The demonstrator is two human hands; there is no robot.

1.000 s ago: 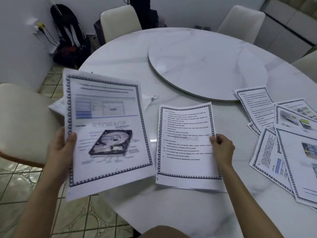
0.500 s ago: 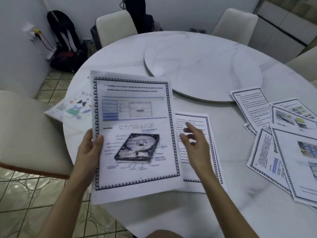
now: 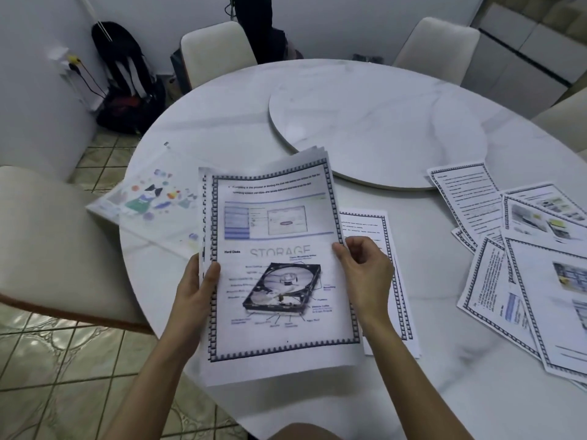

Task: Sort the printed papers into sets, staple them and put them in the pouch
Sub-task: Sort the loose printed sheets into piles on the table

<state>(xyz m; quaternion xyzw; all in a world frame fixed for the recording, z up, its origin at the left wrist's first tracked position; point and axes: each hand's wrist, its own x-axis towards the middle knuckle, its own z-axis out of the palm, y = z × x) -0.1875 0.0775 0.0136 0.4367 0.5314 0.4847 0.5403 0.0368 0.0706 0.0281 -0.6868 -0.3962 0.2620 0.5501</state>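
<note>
Two hands (image 3: 193, 290) (image 3: 365, 274), one held paper stack (image 3: 279, 217), one pouch (image 3: 149, 198), one table (image 3: 222, 100), four chairs (image 3: 47, 242) (image 3: 216, 49) (image 3: 438, 46) (image 3: 565, 115), one backpack (image 3: 127, 90)

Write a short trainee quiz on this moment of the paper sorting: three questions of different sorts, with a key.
1. True or false: the left hand and the right hand both grip the paper stack.
2. Where does the cartoon-printed pouch lie? A) on the table, left of the held stack; B) on the round turntable; C) on a chair.
3. Fill in: the stack's top page shows a hard disk under the large word ____.
Key: 1 true; 2 A; 3 STORAGE.
</note>
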